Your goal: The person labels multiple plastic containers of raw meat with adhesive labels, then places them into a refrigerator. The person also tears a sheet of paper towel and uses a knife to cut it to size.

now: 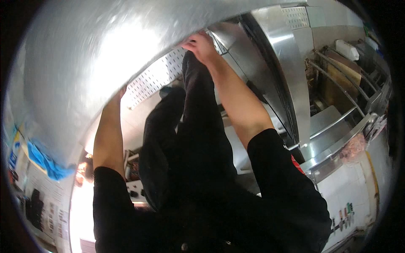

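A large brushed stainless-steel panel (72, 57) fills the upper left, close to the camera. My right hand (200, 46) is at its lower edge, with the thumb and fingers bent around the rim. Farther left along the same edge is my left hand (122, 91), mostly hidden behind the metal, so its fingers do not show. Between the hands, a perforated metal sheet (155, 80) shows below the rim. My legs in black trousers extend beneath my arms. To the right of my right forearm stands a steel unit with a dark seal (269, 63) along its opening.
A steel rack (338, 117) with trays and a white container (346, 50) stands at right, near a plastic bag (354, 148). Several knives (346, 215) hang on the wall at lower right. A blue cloth (49, 163) hangs at left.
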The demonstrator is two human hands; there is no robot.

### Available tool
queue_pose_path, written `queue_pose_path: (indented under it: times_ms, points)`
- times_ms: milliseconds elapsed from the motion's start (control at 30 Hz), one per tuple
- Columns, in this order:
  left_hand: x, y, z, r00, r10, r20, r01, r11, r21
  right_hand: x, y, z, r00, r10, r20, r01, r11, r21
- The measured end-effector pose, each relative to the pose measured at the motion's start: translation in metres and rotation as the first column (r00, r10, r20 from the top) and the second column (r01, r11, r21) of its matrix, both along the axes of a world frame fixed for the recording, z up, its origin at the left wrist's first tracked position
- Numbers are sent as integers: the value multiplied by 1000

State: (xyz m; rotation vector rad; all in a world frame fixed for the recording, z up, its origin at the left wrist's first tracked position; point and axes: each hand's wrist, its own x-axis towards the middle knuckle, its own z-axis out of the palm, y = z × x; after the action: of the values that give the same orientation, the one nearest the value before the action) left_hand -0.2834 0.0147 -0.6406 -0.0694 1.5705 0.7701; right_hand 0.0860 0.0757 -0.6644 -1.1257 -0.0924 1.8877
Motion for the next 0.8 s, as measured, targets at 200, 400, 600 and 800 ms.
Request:
queue_pose_path:
  times_ms: [200,400,600,800]
  points:
    - [6,74,-32,990,-143,-4,143,989,29,-92,106,-88,661,406,631,-515,857,-13]
    - [-19,-62,75,427,-842,-328,846,501,-183,-57,0,114,-46,474,879,-952,247,-183]
    - [-139,-211,308,752,-654,-77,658,751,56,138,-96,349,260,-129,957,-547,797,256]
    - [-284,-190,406,977,127,-174,-8,828,560,221,-189,351,-396,335,855,-324,820,-472]
